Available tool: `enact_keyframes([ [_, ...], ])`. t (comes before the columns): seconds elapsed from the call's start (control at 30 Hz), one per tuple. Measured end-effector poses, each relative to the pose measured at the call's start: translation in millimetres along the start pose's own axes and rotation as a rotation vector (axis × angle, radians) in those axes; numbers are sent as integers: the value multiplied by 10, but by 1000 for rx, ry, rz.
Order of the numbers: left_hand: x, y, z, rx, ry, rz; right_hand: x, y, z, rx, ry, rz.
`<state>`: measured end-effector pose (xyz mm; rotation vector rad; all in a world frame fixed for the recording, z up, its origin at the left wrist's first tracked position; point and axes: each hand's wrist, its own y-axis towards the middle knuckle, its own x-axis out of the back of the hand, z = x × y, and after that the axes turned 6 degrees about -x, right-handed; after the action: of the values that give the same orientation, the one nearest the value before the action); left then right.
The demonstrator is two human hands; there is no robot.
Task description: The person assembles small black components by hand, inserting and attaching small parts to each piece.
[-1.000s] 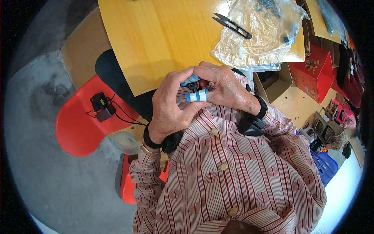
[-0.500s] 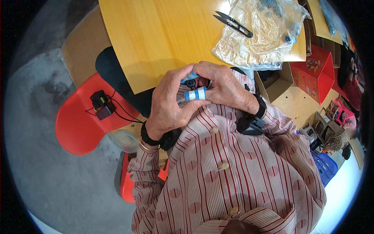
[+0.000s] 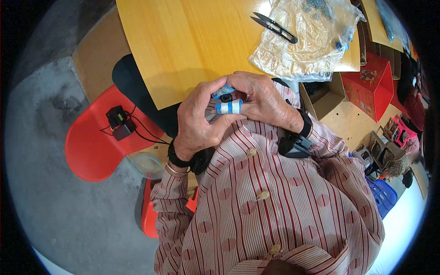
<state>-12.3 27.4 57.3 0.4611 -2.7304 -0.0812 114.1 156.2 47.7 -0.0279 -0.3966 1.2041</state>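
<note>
A small black round part (image 3: 226, 98) sits between my two hands, just off the near edge of the table. My right hand (image 3: 268, 101) is closed, its thumb wrapped in a blue and white striped band (image 3: 229, 107). From the other side, my left hand (image 3: 199, 119) curls round with thumb and forefinger meeting the right hand's fingers. Another blue wrap (image 3: 222, 91) covers a fingertip above the part, though whose finger it is stays unclear. Both hands appear to pinch the black part; the exact contact is hidden by the fingers.
On the yellow wooden table (image 3: 183, 41) lie black thread snips (image 3: 275, 27), partly on a clear plastic bag (image 3: 298, 50) with small blue pieces. A red chair (image 3: 91, 142) at left bears a black device with cables (image 3: 120, 123). Cardboard (image 3: 331, 96) and red boxes (image 3: 371, 87) stand at right.
The pinched fingertips have shifted slightly, with the banded thumb a little higher and further left. The black part is turned a bit and shows less of its lower side.
</note>
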Motion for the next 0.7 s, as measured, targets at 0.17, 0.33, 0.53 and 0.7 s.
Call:
enact_keyframes([
  [0.17, -8, 10, -22, -7, -8, -9, 14, 1, -1, 99, -45, -41],
  [0.33, 10, 71, -95, -95, 63, -3, 79, -14, 76, 66, -40, -1],
  [0.53, -8, 42, -103, -87, 73, -13, 86, -28, 75, 123, -40, -30],
  [0.7, -26, 58, -108, -59, 62, -23, 110, -20, 58, 119, -53, -26],
])
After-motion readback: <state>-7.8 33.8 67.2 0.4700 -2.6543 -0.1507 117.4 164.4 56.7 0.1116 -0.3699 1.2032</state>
